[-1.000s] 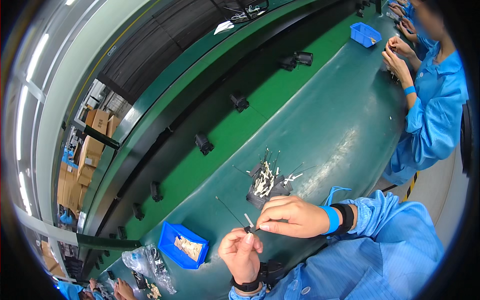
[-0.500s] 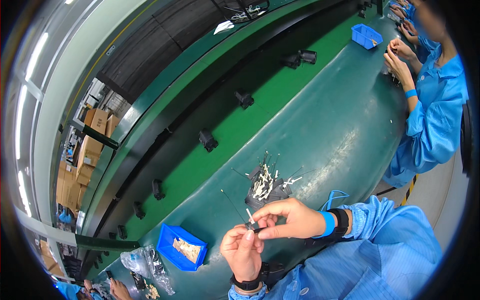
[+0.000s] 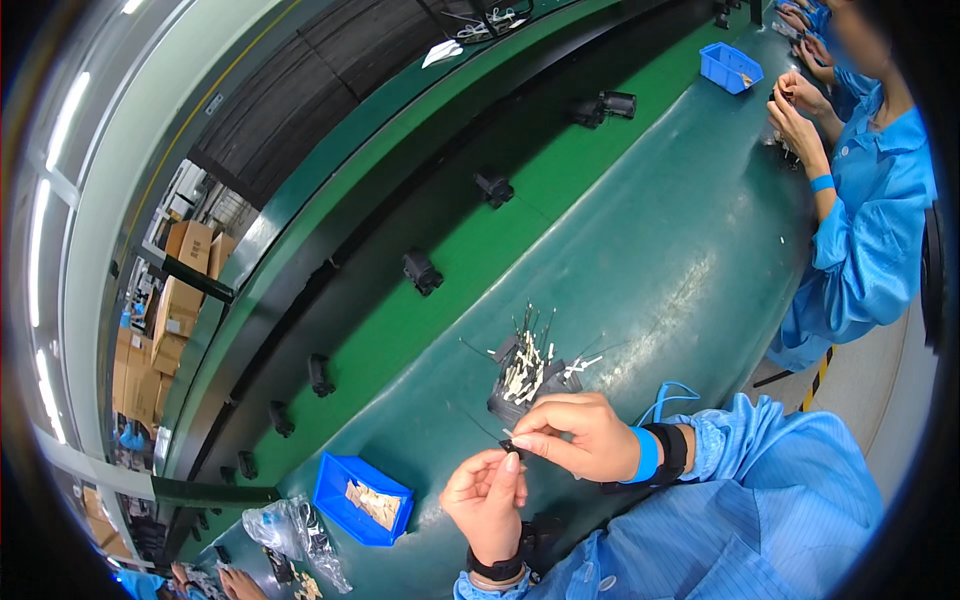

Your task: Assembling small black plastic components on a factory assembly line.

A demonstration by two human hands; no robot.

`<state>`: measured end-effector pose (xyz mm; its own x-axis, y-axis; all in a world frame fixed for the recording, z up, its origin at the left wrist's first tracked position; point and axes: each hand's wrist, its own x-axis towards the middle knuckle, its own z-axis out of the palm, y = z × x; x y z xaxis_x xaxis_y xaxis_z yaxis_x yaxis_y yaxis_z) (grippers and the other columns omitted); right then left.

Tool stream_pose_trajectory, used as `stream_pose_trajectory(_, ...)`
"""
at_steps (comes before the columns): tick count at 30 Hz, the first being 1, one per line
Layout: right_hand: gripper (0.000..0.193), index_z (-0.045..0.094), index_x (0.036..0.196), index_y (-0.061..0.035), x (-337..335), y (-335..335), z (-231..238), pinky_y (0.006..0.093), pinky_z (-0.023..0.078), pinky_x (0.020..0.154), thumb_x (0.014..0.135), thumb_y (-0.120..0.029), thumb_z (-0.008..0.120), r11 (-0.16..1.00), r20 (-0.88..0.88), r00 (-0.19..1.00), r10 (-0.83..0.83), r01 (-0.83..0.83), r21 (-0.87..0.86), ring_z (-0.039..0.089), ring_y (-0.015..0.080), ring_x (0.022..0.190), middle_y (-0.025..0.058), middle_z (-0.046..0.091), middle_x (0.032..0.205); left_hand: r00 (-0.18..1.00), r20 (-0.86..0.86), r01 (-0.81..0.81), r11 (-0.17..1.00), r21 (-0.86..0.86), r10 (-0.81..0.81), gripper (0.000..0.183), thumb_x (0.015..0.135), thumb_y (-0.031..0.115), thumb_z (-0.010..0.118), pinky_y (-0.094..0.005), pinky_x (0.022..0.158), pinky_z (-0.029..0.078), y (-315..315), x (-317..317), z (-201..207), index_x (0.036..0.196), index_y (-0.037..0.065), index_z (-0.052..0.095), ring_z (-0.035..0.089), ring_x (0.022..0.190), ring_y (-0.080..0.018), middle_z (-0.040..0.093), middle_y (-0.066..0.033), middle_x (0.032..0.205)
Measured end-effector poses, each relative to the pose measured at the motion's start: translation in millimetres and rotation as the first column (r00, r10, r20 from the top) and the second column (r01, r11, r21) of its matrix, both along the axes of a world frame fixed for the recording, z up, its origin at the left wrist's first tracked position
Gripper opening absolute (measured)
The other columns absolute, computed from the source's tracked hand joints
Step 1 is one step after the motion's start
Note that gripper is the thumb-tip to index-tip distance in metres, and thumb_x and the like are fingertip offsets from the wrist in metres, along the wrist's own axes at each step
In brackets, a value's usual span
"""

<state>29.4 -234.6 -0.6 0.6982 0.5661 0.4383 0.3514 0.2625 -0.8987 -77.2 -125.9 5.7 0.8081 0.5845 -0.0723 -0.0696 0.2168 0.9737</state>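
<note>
Surface: dark green bench [image 3: 650, 250], running from lower left to upper right, with a brighter green conveyor strip [image 3: 470, 250] along its far edge.
Room: factory floor; stacked cardboard boxes [image 3: 175, 300] beyond the line at left, ceiling light strips at far left.
Conveyor load: six small black units counted on the strip, the nearest-centre one [image 3: 421, 270].
Trays: two blue trays, one [image 3: 362, 498] at the bench's near left end holding pale pieces, one [image 3: 730, 66] at the far right end.
Parts pile: one heap of black and white wired pieces [image 3: 528, 372] mid-bench, just beyond the hands.
Left hand [image 3: 485, 498]: closed in a pinch on the small black wired part [image 3: 509, 445].
Right hand [image 3: 575, 435]: fingertips pinched on the same part, above the bench's near edge.
Wristbands: one blue band [image 3: 645, 455] on the right wrist.
Co-workers: one in a blue coat [image 3: 870, 230] at right, hands raised; another's hands at the lower left corner.
</note>
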Motion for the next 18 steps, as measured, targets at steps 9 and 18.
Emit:
stream_pose_trajectory(9,0.006,0.062,0.087,0.0018,30.8,-3.4,-20.5,0.0237,0.044,0.054,0.083,-0.003,0.060,0.982,-0.049,0.982,-0.180,0.182,0.041,0.056,0.0100,0.063,0.0064,0.060,0.074,0.971,-0.238,0.125,0.906,0.405,-0.027,0.041,0.081,0.015,0.064,-0.0189,0.042,0.038,76.1,79.6,21.0,0.114,-0.004,0.051,0.052,0.051,-0.0078,0.063,-0.0072,0.075)
stream_pose_trajectory(18,0.009,0.060,0.090,0.0015,29.0,0.4,-45.3,0.0185,0.043,0.060,0.087,-0.007,0.059,0.983,-0.519,0.854,0.039,0.059,0.172,0.051,0.0026,0.070,-0.0010,0.059,0.078,0.818,-0.550,0.460,0.385,0.800,0.167,0.101,0.056,0.033,0.082,-0.0369,0.102,0.034,207.2,256.6,-37.3,0.135,-0.002,0.030,0.038,0.125,-0.0351,0.043,-0.0254,0.129)
